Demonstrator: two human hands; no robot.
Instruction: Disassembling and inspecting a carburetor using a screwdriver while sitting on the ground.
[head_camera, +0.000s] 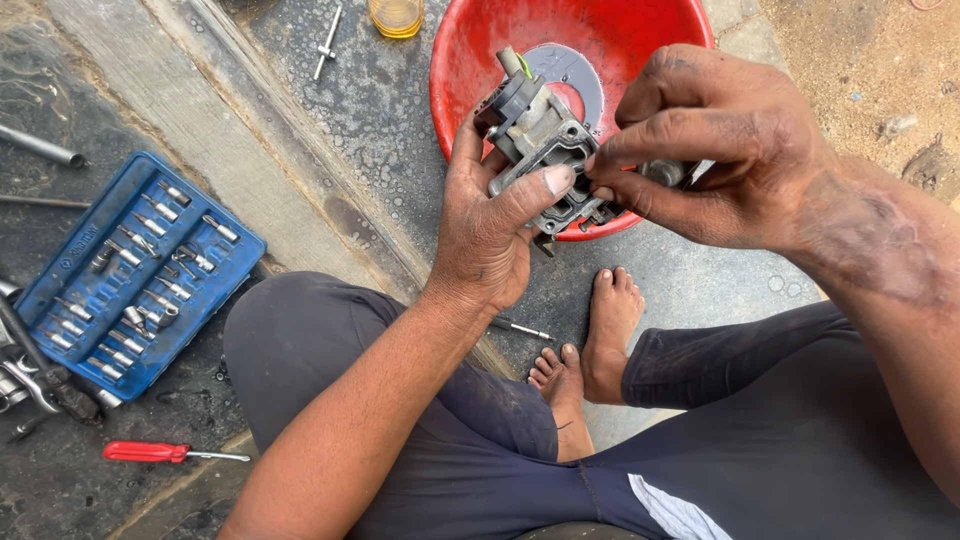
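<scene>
Left hand: it clasped the carburetor from below and behind, thumb laid across the front face, so the body sat steady with its open side turned toward the other hand.
Right hand: thumb and forefinger were pinched shut on a small part at the carburetor's right edge; what the part was could not be told, since the fingers covered it.
Carburetor: grey cast metal, held in the air between both hands, tilted, touching nothing else.
Basin: red, round, directly under and beyond the grip, likely so that anything dropped or dripping would land inside it; a grey disc lay in it.
Jar: yellowish liquid, beyond the grip to its left, well apart, on the ground.
T-handle: a small metal tool lying just beside the jar.
Bit set: blue open case of sockets and bits, far left of the grip, beside the person's left knee, within reach of that arm.
Screwdriver: red handle, on the ground nearer than the case, on the left.
Thin tool: on the ground just under the left wrist, near the bare feet.
Posture: the person squatted, knees apart, so the work hung over the basin.
</scene>
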